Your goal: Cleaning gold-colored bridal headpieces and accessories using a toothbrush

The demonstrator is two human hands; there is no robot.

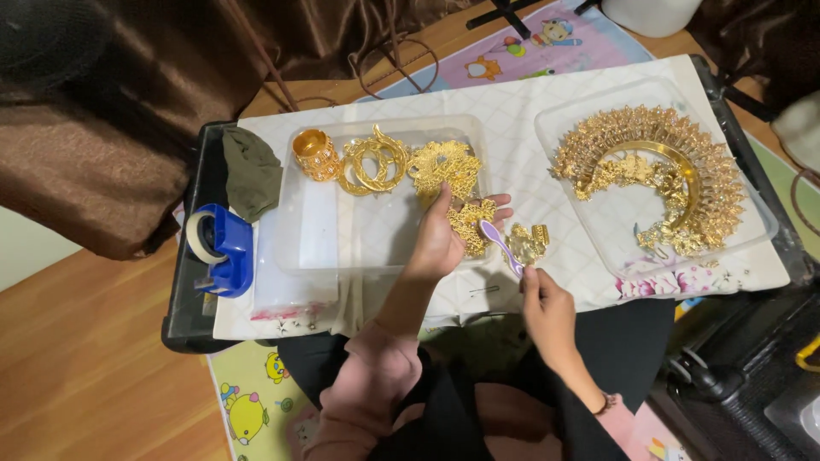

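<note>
Cleaning step in hand, judging by the tool. Left hand (437,243) gripping gold ornament (471,226) just right of the clear tray (290,265); right hand (547,312) pinching purple brush (501,246) against it. Next likely calling for light strokes, steady hold.

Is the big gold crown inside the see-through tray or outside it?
Inside. The big curved gold crown lies within the rim of the right clear plastic tray, flat on its bottom.

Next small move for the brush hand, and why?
Probably draw the purple brush in the right hand across the gold ornament held in the left hand: its head already sits at the piece's edge, over the cloth.
</note>
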